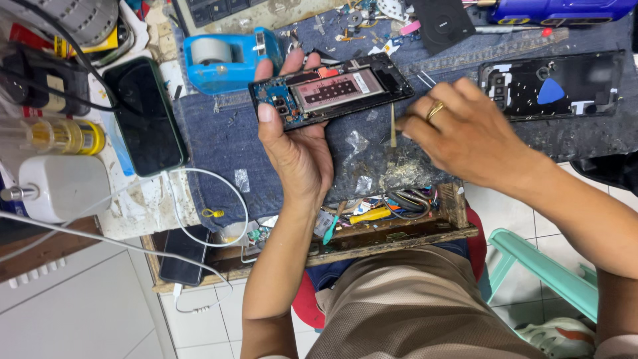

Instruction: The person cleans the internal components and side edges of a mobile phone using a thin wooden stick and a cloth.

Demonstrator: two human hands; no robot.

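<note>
Black-framed and stripped of its back, the opened smartphone [330, 90] sits just above the middle of the frame, its pale battery and blue circuit board facing up. The left hand [297, 143] cradles it from beneath, palm up, thumb hooked over the camera end and fingertips curling round the far long edge. Held like that, it seems, the insides stay level and exposed toward the other hand. The right hand [458, 136], wearing a ring, is loosely closed; its fingertips pinch a thin pale stick [393, 125] that hangs upright just below the phone's right end, apart from it. The grip is partly blurred, so how firmly it holds I cannot tell.

Beneath both hands lies a denim cloth [226, 143], stained and littered with scraps, probably there to cushion parts. At upper right a detached phone back cover [551, 85] rests on it with a blue triangular pick on top, well apart from the work. At upper left stand a blue tape dispenser [222, 60] and, left of the cloth, a dark intact phone [145, 116] with a white cable [219, 239] looping below it.

The lower cloth edge meets an open wooden drawer [399, 229] crowded with tools, so room toward the body is tight. The freest stretch is the cloth between the held phone and the back cover.
</note>
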